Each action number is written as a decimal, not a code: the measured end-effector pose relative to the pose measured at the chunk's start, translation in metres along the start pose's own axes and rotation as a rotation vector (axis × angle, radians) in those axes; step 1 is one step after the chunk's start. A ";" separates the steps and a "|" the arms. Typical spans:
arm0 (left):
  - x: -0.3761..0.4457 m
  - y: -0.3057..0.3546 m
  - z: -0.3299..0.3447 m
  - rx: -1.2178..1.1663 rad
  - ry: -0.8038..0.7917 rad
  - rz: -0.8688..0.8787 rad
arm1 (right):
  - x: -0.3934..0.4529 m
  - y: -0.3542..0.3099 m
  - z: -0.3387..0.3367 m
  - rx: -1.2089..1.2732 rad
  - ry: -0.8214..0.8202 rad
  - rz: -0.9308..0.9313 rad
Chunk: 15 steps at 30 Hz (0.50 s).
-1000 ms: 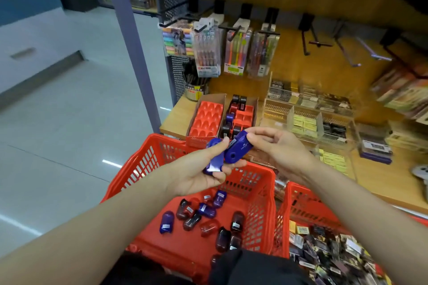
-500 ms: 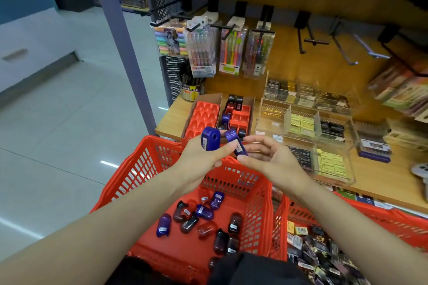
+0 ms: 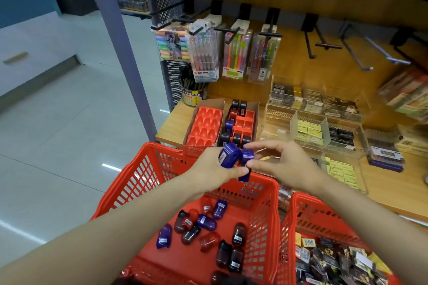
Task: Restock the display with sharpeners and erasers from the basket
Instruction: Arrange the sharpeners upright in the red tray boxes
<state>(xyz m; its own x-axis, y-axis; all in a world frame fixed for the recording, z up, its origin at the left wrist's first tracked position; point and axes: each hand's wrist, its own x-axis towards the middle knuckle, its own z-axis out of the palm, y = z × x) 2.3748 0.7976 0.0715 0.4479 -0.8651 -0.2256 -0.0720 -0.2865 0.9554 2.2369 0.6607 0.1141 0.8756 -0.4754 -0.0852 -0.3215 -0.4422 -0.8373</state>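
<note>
mid-frame, your left hand (image 3: pixel 208 169) grips one blue sharpener (image 3: pixel 228 154); right hand (image 3: pixel 281 164) pinches another (image 3: pixel 246 164); light, hard, slick plastic; hold the flat sides.

head cam | faces forward-down | close above hands (image 3: pixel 243 169) | single view

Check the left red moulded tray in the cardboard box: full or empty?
Empty. Every pocket of the left red moulded tray shows bare plastic; the right red tray holds a few sharpeners.

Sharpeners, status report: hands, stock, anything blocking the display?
Left hand grips one blue sharpener; right hand pinches another. Both above red basket, short of display tray. Path looks clear.
</note>
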 end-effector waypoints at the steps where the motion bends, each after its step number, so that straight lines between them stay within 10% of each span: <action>1: 0.005 -0.001 0.000 0.005 0.008 -0.002 | 0.007 0.002 0.000 -0.019 0.001 0.011; 9: 0.078 -0.003 -0.036 0.288 0.472 0.004 | 0.107 0.016 -0.038 -0.224 0.281 0.075; 15: 0.111 -0.021 -0.032 0.465 0.363 0.014 | 0.155 0.041 -0.010 -0.331 0.195 0.175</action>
<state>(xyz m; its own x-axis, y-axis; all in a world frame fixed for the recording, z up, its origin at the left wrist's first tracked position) 2.4548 0.7209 0.0325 0.7150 -0.6969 -0.0557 -0.4264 -0.4978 0.7552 2.3556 0.5614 0.0715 0.7230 -0.6861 -0.0808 -0.5858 -0.5469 -0.5982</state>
